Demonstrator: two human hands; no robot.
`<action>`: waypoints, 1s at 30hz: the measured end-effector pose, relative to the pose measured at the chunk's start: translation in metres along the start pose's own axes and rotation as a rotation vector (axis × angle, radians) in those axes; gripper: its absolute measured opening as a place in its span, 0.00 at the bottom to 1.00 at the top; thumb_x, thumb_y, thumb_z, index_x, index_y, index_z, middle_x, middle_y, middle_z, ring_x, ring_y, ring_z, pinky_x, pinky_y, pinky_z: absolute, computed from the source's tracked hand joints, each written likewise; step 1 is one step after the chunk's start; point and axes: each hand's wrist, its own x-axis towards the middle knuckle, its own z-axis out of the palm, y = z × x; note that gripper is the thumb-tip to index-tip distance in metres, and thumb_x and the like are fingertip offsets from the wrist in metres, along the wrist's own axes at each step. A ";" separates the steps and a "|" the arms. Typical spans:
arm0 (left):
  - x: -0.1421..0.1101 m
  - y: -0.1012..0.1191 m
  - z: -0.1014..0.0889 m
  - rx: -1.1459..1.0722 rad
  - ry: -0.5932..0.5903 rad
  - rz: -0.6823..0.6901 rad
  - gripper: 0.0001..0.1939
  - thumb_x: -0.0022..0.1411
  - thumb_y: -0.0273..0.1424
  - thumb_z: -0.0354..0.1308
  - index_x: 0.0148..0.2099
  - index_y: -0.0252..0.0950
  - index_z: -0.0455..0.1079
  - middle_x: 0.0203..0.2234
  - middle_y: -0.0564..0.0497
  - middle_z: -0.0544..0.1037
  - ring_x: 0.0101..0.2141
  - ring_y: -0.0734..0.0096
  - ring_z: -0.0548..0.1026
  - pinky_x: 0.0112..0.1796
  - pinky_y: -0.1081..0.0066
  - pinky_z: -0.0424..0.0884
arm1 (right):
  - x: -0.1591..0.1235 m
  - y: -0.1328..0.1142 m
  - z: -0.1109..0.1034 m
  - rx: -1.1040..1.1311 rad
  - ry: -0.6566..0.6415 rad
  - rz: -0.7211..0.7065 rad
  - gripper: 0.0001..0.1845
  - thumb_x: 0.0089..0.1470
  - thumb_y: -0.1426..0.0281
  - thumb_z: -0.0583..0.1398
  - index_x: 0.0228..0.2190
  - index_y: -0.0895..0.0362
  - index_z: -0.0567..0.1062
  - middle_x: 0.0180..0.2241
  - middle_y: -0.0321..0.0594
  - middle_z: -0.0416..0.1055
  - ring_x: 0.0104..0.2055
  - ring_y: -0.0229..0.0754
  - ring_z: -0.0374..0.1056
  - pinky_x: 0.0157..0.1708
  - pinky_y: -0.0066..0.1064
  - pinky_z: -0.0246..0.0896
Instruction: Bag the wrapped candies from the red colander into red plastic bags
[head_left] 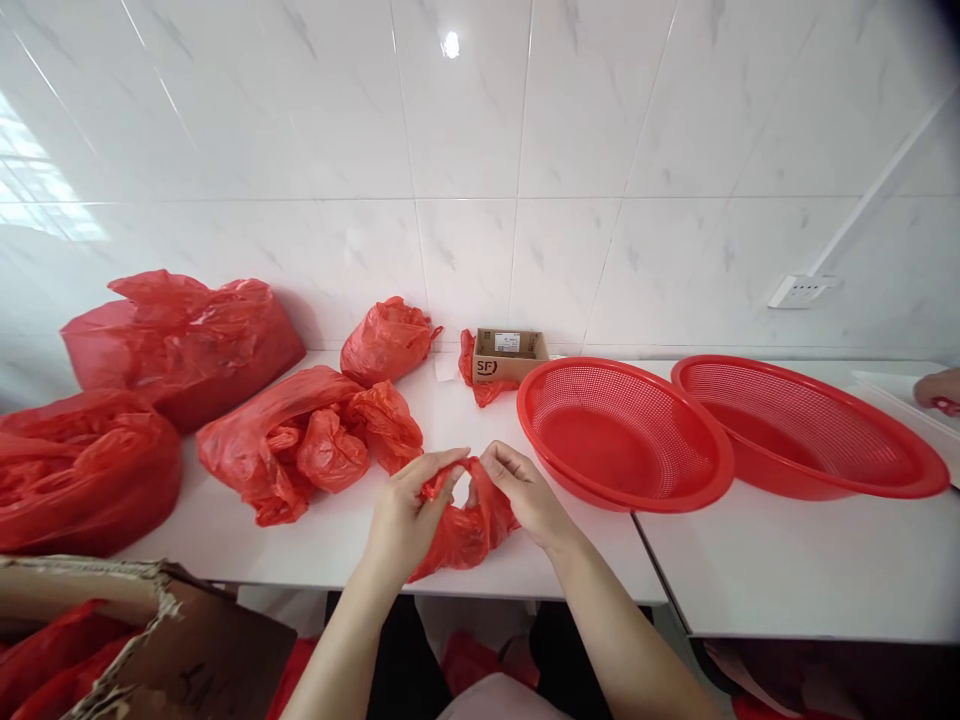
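Over the front edge of the white table (pixel 465 430), my left hand (pixel 409 515) and my right hand (pixel 525 490) both pinch the top of a small red plastic bag (pixel 465 530). Thumb and fingers of each hand are closed on the bag's upper edge, and the crumpled bag hangs between them. The nearest red mesh basket (pixel 622 440) lies just right of my right hand.
Several red plastic bags lie left: a torn pile (pixel 307 440), a knotted one (pixel 386 340), two big ones (pixel 180 335) (pixel 75 470). A small cardboard box (pixel 508 355) stands by the wall. A second red basket (pixel 810 430), another person's hand (pixel 937 390), and a cardboard carton (pixel 150 640) show.
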 end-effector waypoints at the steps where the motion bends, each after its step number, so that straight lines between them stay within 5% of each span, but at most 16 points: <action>1: -0.003 -0.002 -0.001 0.000 -0.008 -0.058 0.12 0.65 0.35 0.55 0.47 0.42 0.77 0.41 0.47 0.82 0.41 0.62 0.78 0.43 0.66 0.71 | -0.001 0.000 -0.001 -0.031 0.044 -0.021 0.20 0.62 0.53 0.55 0.27 0.54 0.64 0.24 0.33 0.68 0.29 0.37 0.67 0.35 0.31 0.64; 9: -0.045 -0.037 -0.027 0.054 0.109 -0.338 0.19 0.64 0.46 0.54 0.40 0.38 0.79 0.22 0.52 0.76 0.23 0.67 0.68 0.30 0.70 0.66 | -0.008 0.004 -0.038 -0.333 0.398 -0.151 0.21 0.60 0.53 0.56 0.24 0.54 0.61 0.24 0.32 0.58 0.28 0.36 0.59 0.34 0.30 0.65; 16: -0.065 -0.035 -0.045 -0.243 0.085 -0.452 0.19 0.61 0.48 0.56 0.31 0.39 0.76 0.31 0.46 0.79 0.44 0.53 0.74 0.54 0.58 0.61 | -0.010 0.005 -0.047 -0.227 0.422 -0.073 0.23 0.58 0.51 0.58 0.24 0.55 0.61 0.24 0.30 0.59 0.26 0.35 0.64 0.31 0.30 0.70; 20: -0.044 -0.012 -0.028 -0.591 0.046 -0.378 0.19 0.63 0.47 0.55 0.32 0.38 0.76 0.36 0.43 0.80 0.49 0.52 0.73 0.55 0.56 0.62 | -0.003 -0.008 -0.029 -0.059 0.312 -0.027 0.22 0.58 0.52 0.59 0.25 0.56 0.64 0.23 0.32 0.67 0.25 0.34 0.67 0.28 0.28 0.68; 24: -0.024 0.003 -0.001 -0.733 -0.076 -0.478 0.15 0.63 0.43 0.58 0.41 0.37 0.76 0.37 0.46 0.80 0.43 0.60 0.75 0.50 0.61 0.67 | 0.007 -0.026 -0.004 -0.061 0.147 -0.008 0.20 0.56 0.54 0.62 0.26 0.56 0.66 0.23 0.33 0.72 0.24 0.35 0.70 0.27 0.28 0.68; 27: -0.016 0.004 0.014 -0.685 -0.230 -0.474 0.10 0.56 0.37 0.66 0.35 0.35 0.75 0.32 0.50 0.78 0.38 0.66 0.74 0.46 0.67 0.68 | 0.014 -0.034 0.010 -0.179 0.010 0.044 0.18 0.53 0.55 0.64 0.27 0.56 0.67 0.23 0.33 0.73 0.23 0.36 0.69 0.24 0.27 0.64; 30: -0.016 -0.001 0.023 -0.695 -0.175 -0.482 0.14 0.53 0.37 0.69 0.25 0.33 0.72 0.23 0.53 0.75 0.30 0.71 0.71 0.37 0.71 0.68 | 0.017 -0.036 0.014 -0.321 -0.063 -0.017 0.15 0.55 0.57 0.62 0.28 0.56 0.71 0.26 0.35 0.74 0.27 0.36 0.69 0.27 0.28 0.63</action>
